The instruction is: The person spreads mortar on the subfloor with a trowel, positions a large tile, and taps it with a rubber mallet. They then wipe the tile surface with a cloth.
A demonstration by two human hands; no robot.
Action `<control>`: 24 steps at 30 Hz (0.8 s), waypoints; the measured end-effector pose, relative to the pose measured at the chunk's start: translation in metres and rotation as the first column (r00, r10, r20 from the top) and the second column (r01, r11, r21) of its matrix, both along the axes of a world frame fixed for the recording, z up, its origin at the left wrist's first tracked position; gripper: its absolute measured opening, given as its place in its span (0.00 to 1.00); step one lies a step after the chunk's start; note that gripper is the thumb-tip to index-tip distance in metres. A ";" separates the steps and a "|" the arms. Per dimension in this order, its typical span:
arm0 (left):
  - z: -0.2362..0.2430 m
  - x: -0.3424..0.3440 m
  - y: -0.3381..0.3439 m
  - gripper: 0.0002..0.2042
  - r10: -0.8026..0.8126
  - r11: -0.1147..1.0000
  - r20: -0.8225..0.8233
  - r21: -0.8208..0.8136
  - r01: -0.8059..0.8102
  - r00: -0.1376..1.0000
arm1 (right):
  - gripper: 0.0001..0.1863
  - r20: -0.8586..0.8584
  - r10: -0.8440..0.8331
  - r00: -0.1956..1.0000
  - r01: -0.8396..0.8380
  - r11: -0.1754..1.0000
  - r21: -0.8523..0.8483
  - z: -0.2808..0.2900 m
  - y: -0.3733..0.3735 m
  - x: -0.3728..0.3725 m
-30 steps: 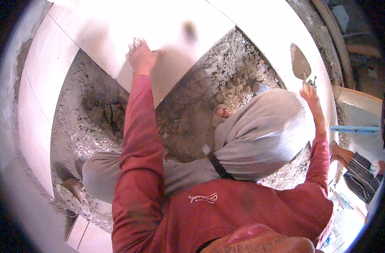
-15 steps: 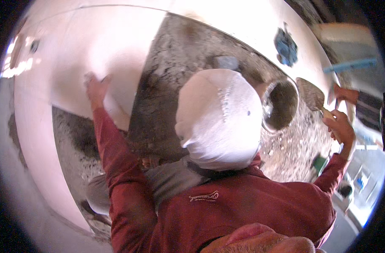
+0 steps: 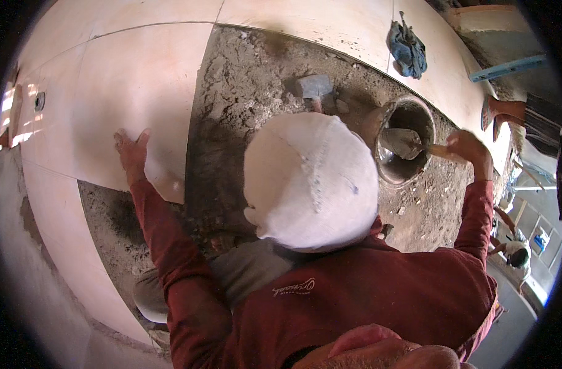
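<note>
From my distant post I am watching the left hand (image 3: 133,154) resting with thumb and fingers spread on a pale floor tile (image 3: 139,74), close to its near edge and a little left of its near right corner. The right hand (image 3: 470,147) is closing round the wooden handle of a trowel (image 3: 402,143), holding it roughly level. The trowel's blade is reaching in past the rim of a round bucket (image 3: 371,131); I am not managing to tell whether the blade is touching what lies inside. The bucket is sitting on the rough ground (image 3: 225,80), near the long edge where the far tiles begin, and between the right hand and the pale trouser knee (image 3: 308,184).

Just beyond that knee, a grey-headed hammer (image 3: 315,86) is lying on the ground, its handle partly hidden. A dark blue cloth (image 3: 408,54) is lying crumpled on the far tiles, and a small round object (image 3: 40,101) is resting toward the tiled floor's left edge. At the right, someone's striped garment (image 3: 544,126) is showing above bare feet.
</note>
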State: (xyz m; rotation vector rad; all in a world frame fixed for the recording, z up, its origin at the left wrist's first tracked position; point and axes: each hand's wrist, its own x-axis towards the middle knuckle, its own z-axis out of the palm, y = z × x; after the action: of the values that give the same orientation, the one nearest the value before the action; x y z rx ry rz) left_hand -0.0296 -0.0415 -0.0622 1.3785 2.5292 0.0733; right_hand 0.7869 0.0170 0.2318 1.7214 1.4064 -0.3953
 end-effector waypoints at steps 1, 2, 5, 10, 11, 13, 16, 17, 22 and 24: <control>0.000 0.000 0.000 0.53 -0.011 1.000 -0.007 -0.002 0.011 1.000 | 0.20 0.084 0.176 0.981 -0.184 0.978 0.102 -0.009 0.012 -0.007; -0.001 -0.001 0.001 0.53 -0.020 1.000 -0.015 -0.004 0.020 1.000 | 0.20 0.234 0.317 0.919 -0.356 0.922 0.150 -0.018 0.022 -0.018; -0.006 0.001 -0.001 0.52 0.014 1.000 -0.011 0.027 -0.014 1.000 | 0.14 -0.096 0.878 0.469 -0.706 0.438 0.556 -0.068 0.032 -0.085; -0.009 0.010 -0.007 0.51 -0.058 0.998 -0.125 -0.027 0.055 0.990 | 0.13 -0.605 0.483 0.633 -0.134 0.838 0.529 -0.139 -0.049 -0.209; -0.006 0.013 -0.008 0.51 -0.043 0.998 -0.109 0.030 0.047 0.993 | 0.13 -0.655 0.427 0.624 0.028 0.825 0.564 -0.152 -0.051 -0.226; -0.001 0.020 -0.009 0.51 0.006 1.000 -0.088 0.030 -0.004 0.996 | 0.13 -0.718 0.334 0.611 0.201 0.811 0.549 -0.172 -0.054 -0.248; 0.012 0.030 -0.004 0.50 0.076 0.996 -0.042 -0.033 -0.078 0.996 | 0.14 -0.749 0.283 0.598 0.292 0.793 0.534 -0.189 -0.046 -0.262; 0.017 0.032 -0.001 0.50 0.076 0.997 -0.034 0.006 -0.076 0.997 | 0.14 -0.757 0.278 0.591 0.310 0.788 0.532 -0.193 -0.041 -0.266; 0.046 0.034 0.018 0.52 0.095 0.988 0.055 -0.131 -0.087 0.994 | 0.15 -0.799 0.249 0.548 0.381 0.776 0.503 -0.188 -0.032 -0.286; 0.057 0.037 0.026 0.53 0.111 0.976 0.079 -0.195 -0.094 0.991 | 0.16 -0.822 0.239 0.517 0.412 0.772 0.484 -0.175 -0.023 -0.294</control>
State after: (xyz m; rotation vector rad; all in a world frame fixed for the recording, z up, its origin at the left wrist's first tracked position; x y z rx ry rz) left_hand 0.0074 -0.0157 -0.0053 1.1457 2.4596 -0.0840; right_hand 0.4932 -0.0058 0.0566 2.2959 2.3944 -1.0578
